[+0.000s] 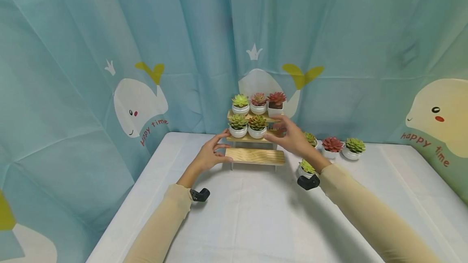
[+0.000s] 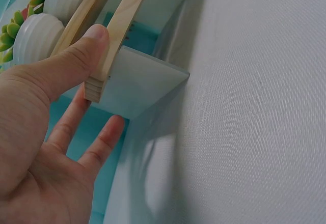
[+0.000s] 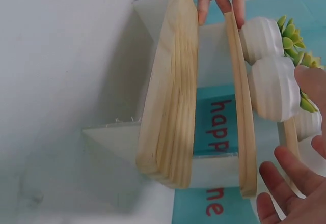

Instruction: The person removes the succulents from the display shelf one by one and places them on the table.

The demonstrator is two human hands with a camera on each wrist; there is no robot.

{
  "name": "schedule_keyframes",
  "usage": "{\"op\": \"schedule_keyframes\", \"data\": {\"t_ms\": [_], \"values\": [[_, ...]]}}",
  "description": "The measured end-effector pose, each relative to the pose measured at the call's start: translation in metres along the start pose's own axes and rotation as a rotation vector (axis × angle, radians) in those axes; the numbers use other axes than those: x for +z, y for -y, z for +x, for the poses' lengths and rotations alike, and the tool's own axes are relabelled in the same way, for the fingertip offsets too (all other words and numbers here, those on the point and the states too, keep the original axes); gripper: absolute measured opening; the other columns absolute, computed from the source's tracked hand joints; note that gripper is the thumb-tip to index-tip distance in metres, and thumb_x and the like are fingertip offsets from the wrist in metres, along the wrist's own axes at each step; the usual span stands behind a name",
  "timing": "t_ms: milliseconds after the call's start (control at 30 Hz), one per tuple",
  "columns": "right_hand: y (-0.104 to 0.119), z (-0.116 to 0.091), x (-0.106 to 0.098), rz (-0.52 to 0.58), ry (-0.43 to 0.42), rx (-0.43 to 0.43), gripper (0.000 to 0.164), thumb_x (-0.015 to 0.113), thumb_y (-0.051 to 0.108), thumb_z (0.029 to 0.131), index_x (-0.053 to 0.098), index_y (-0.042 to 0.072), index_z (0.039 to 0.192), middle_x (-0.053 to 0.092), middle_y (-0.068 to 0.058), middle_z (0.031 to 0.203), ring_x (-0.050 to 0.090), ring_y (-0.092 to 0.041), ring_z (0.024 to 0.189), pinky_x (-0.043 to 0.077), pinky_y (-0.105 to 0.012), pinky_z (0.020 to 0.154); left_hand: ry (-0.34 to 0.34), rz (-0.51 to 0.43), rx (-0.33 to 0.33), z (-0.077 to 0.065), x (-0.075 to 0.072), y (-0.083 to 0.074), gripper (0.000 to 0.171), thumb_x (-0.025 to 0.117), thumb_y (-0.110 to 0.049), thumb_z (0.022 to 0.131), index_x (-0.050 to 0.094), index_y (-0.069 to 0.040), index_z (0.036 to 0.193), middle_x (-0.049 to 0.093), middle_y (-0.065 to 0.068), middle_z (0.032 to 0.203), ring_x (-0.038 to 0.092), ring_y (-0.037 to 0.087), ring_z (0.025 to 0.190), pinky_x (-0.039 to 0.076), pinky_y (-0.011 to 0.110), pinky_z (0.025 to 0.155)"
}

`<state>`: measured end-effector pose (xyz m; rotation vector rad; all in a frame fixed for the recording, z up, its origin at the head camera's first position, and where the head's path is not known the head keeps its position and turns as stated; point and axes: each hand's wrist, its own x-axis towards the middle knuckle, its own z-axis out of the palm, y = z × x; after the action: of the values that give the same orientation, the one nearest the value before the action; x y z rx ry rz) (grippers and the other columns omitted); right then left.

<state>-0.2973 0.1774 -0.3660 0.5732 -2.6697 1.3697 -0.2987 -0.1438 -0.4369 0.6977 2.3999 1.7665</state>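
Observation:
A three-tier wooden plant stand (image 1: 254, 156) with white side supports stands on the table. My left hand (image 1: 209, 156) is at its left end. In the left wrist view the thumb (image 2: 96, 34) rests along the end of the lowest board (image 2: 114, 40), with two fingers spread out behind it. My right hand (image 1: 289, 136) is at the right end of the middle tier, its thumb beside a white potted succulent (image 1: 257, 127) and its other fingers spread. Another potted green succulent (image 1: 238, 126) sits to the left on that tier. The lowest board is bare.
On the top tier are a light green succulent (image 1: 240, 104), a pinkish one (image 1: 258, 103) and a red one (image 1: 276, 104). Right of the stand, a red succulent (image 1: 332, 146), a green one (image 1: 354, 148) and others partly behind my right arm stand on the table. A whale-printed curtain (image 1: 204, 52) hangs behind.

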Motion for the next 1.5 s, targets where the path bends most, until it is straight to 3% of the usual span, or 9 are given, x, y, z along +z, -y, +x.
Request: {"op": "schedule_keyframes", "data": {"t_ms": [233,833,1100,1500], "values": [[0.003,0.009,0.009,0.005,-0.016,0.007,0.072,0.081,0.033,0.091,0.046,0.014,0.150,0.063,-0.018,0.132,0.063,-0.035,0.115,0.052,-0.054,0.094,0.004,0.004,0.011,0.000,0.000,0.000,0.085,0.085,0.001,0.082,0.043,-0.014,0.154,0.022,-0.005,0.170,0.057,0.031,0.132,0.057,0.035,0.083],[0.004,0.018,0.026,-0.066,-0.007,0.060,0.081,0.080,0.039,0.090,0.041,0.006,0.153,0.062,-0.021,0.135,0.061,-0.035,0.123,0.049,-0.055,0.101,-0.002,0.013,0.009,-0.001,0.000,-0.001,0.084,0.084,0.002,0.082,0.043,-0.012,0.154,0.022,-0.004,0.170,0.058,0.031,0.131,0.057,0.039,0.084],[0.005,0.020,0.027,-0.077,-0.003,0.074,0.079,0.078,0.039,0.092,0.042,0.006,0.153,0.062,-0.021,0.135,0.059,-0.036,0.125,0.047,-0.056,0.102,-0.006,0.017,0.003,0.000,0.000,0.000,0.084,0.085,0.000,0.082,0.043,-0.014,0.154,0.022,-0.006,0.170,0.058,0.030,0.130,0.057,0.037,0.083],[0.006,0.017,0.028,-0.072,-0.010,0.065,0.079,0.078,0.038,0.093,0.041,0.004,0.154,0.061,-0.023,0.136,0.059,-0.037,0.126,0.046,-0.057,0.104,-0.001,0.015,-0.001,-0.001,0.001,0.000,0.086,0.085,0.002,0.082,0.042,-0.014,0.155,0.022,-0.005,0.170,0.057,0.031,0.132,0.057,0.042,0.086]]}}
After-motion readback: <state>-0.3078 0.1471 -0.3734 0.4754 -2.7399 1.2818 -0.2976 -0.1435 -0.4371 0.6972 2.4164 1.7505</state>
